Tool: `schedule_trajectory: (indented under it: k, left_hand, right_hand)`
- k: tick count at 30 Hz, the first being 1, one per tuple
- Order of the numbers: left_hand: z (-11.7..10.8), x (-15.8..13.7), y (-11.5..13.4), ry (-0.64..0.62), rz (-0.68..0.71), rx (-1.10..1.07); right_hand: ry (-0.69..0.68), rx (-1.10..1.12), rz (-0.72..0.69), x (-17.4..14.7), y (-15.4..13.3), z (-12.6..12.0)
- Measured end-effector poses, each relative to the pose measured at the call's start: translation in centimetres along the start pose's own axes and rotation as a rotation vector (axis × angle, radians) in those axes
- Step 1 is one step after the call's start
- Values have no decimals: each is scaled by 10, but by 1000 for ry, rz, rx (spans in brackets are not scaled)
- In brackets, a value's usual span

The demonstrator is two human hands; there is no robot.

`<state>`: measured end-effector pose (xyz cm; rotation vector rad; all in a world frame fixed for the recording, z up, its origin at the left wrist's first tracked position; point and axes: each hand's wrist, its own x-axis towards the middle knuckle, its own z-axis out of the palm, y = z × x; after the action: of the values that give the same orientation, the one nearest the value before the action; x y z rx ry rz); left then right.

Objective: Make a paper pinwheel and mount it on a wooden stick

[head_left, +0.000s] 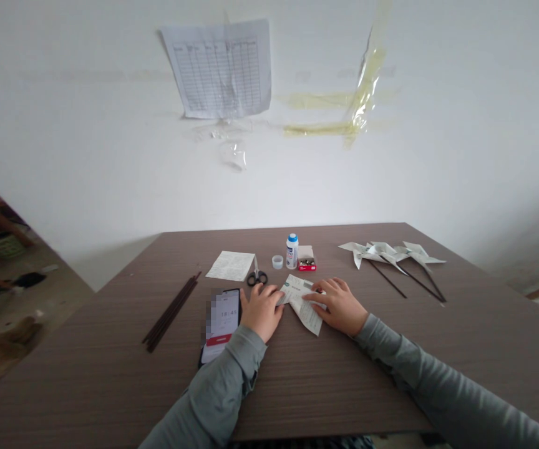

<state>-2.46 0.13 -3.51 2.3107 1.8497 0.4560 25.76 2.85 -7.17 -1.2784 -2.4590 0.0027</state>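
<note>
A partly folded piece of printed paper lies on the table between my hands, one pointed flap towards me. My left hand has its fingers spread, with the index fingertip at the paper's left corner. From the right, my right hand holds the paper's right part between fingers and thumb; its fingers hide some of that edge. Just beyond my left hand are black-handled scissors. A phone with a lit screen lies to the left, partly behind my left forearm.
Brown sticks lie at the left. A sheet of paper sits farther back, near a small clear cup, a blue-capped white bottle and a red box of small metallic pieces. Paper pinwheels on sticks lie at the right.
</note>
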Motion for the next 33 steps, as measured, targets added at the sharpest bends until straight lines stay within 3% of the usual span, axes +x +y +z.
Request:
schedule_trajectory:
  k: [7,11,23,29,33]
  left_hand:
    - [4,0,-4,-30,-6,36]
    - [2,0,-4,-27,-5,50]
    - [-7,-4,0,-5,-16,17]
    - [-8,-2,-6,-25,-25,20]
    - [-9,0,-10,-54,-37,69]
  right_hand:
    - [-68,100,143,4,-1,1]
    - [-79,128,157,4,5,1]
    - [25,235,148,7,21,6]
    - [235,303,62,21,36,2]
    - [200,234,5,41,42,-12]
